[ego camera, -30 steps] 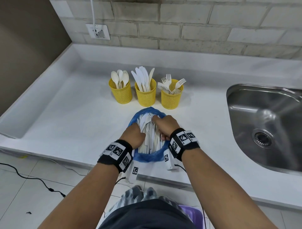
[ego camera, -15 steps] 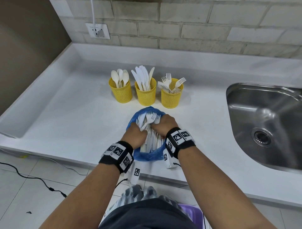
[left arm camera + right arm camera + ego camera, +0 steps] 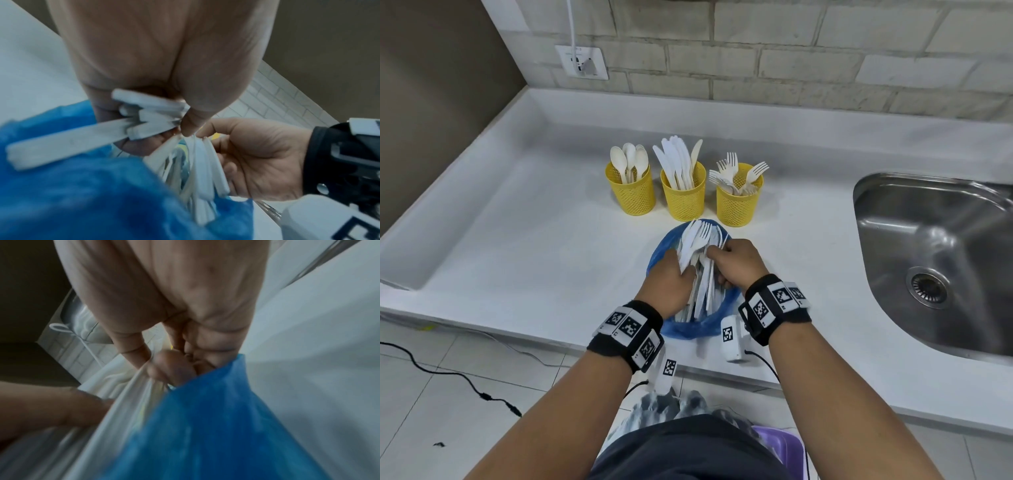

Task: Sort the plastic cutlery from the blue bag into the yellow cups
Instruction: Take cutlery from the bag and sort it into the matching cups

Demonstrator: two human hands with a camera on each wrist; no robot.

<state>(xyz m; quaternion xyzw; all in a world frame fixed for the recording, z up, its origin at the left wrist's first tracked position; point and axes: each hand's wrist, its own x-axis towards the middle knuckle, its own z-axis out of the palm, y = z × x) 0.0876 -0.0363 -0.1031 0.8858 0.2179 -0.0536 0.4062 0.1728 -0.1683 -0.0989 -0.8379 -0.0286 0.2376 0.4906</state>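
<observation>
Now both hands are in the blue bag (image 3: 690, 330) at the near edge of the surface (image 3: 551, 260). The left hand (image 3: 671, 284) grips a bunch of white forks (image 3: 697, 240) by the handles. The right hand (image 3: 736, 262) pinches more white cutlery (image 3: 197, 164) from the bag. The three yellow cups (image 3: 683, 195) stand just behind it. I think the bunch could slip, because the smooth handles fan out. A snagged piece might tug the thin bag off the edge.
</observation>
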